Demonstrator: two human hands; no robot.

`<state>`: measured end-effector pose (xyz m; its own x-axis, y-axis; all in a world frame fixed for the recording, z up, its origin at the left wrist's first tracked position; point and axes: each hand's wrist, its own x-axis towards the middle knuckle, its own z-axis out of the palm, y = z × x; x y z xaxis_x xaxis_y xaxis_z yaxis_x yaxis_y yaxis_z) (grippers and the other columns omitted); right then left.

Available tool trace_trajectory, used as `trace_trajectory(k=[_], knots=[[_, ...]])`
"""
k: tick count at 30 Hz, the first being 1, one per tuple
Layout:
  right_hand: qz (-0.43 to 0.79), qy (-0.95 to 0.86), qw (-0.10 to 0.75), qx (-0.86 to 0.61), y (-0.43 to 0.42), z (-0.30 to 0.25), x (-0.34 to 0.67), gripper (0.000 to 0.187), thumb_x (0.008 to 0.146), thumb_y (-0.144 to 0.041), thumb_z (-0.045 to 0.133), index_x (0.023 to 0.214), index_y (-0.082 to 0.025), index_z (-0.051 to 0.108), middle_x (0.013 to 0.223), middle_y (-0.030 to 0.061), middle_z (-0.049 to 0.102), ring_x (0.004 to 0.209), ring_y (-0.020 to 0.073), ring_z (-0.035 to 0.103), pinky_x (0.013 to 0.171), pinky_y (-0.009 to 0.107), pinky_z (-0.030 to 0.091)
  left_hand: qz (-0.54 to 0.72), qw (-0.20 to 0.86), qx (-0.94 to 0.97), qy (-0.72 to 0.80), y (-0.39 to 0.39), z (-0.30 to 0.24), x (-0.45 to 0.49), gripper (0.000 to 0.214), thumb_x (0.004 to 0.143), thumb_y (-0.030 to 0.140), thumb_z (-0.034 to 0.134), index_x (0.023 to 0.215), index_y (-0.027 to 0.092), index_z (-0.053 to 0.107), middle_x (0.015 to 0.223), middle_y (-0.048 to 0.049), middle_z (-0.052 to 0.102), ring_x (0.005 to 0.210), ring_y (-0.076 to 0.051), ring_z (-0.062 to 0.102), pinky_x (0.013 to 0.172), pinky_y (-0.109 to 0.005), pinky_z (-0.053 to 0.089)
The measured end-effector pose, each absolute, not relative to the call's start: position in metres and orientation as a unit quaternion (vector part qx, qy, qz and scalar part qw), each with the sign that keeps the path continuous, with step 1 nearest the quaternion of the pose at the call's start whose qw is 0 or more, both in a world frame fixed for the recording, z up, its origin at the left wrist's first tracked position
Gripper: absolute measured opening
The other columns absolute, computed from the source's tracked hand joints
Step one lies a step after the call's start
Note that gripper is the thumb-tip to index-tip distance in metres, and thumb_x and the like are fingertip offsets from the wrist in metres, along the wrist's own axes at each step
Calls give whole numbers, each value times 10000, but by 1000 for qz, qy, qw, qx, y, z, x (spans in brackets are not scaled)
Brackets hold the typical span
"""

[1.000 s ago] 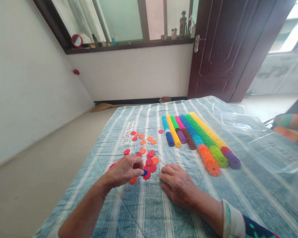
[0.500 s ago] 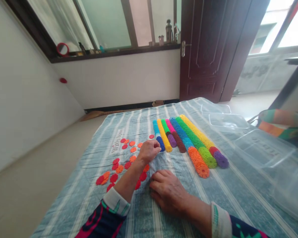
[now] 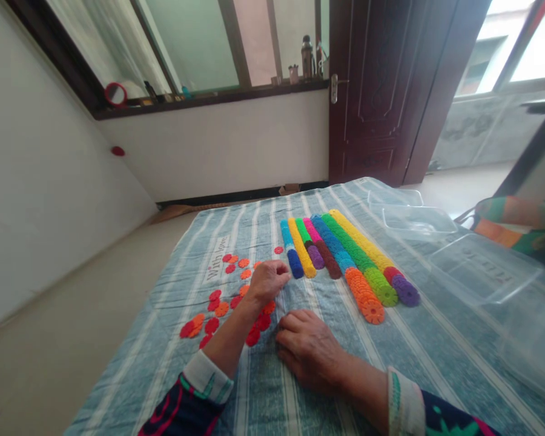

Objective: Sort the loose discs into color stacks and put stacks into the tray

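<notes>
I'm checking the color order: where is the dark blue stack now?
In the head view, the dark blue stack lies just right of the left hand, at the near end of the leftmost row, beside the short yellow stack.

Left hand [image 3: 267, 281] outstretched, right hand [image 3: 309, 346] curled

On my screen, a white side wall [image 3: 22, 181] meets the back wall [image 3: 218, 145] at a corner above a beige floor [image 3: 95, 284]. I see a dark-framed window [image 3: 186, 42] with a curtain [image 3: 93, 42] at its left; a red-rimmed mirror [image 3: 116, 94] and a flask [image 3: 306, 57] stand on its sill [image 3: 236, 95]. Beside it I make out a dark red door [image 3: 372, 91] with a metal handle [image 3: 334, 88]. Far right, bright daylight fills a second window [image 3: 536, 54].
</notes>
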<state>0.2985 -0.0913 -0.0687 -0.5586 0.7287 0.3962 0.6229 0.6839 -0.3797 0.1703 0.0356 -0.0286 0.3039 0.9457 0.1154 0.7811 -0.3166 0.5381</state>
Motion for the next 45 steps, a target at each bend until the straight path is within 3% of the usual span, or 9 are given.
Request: trace_trajectory(k=[12,17,27,45], knots=[[106,-873,274,-390,-93,-74,299,77,877,-216,651,824,-192,602,924,34,633,901,221,548,794,376,438,194,184,793,547,27,-33,173,150,751,190,564,673,181,692,630,10,626,651,-148,575,645,-252,402],[120,-873,278,-383,-94,-74,300,63,889,-181,615,832,-192,593,940,33,627,911,210,538,819,372,432,207,160,789,556,11,-16,135,187,770,236,534,630,186,647,658,-3,623,685,-162,574,684,-264,414],[147,-868,293,-374,-97,-73,301,71,893,-138,577,847,-190,591,961,51,621,946,212,538,856,379,440,238,188,704,642,-36,-11,48,268,766,405,548,623,201,646,572,30,572,582,-146,524,609,-259,417],[122,-877,300,-356,-101,-82,308,135,921,-135,510,927,-204,626,1046,78,651,993,233,578,880,410,491,289,127,653,689,-40,-29,27,195,763,304,564,653,200,688,615,1,667,612,-163,605,636,-288,454]])
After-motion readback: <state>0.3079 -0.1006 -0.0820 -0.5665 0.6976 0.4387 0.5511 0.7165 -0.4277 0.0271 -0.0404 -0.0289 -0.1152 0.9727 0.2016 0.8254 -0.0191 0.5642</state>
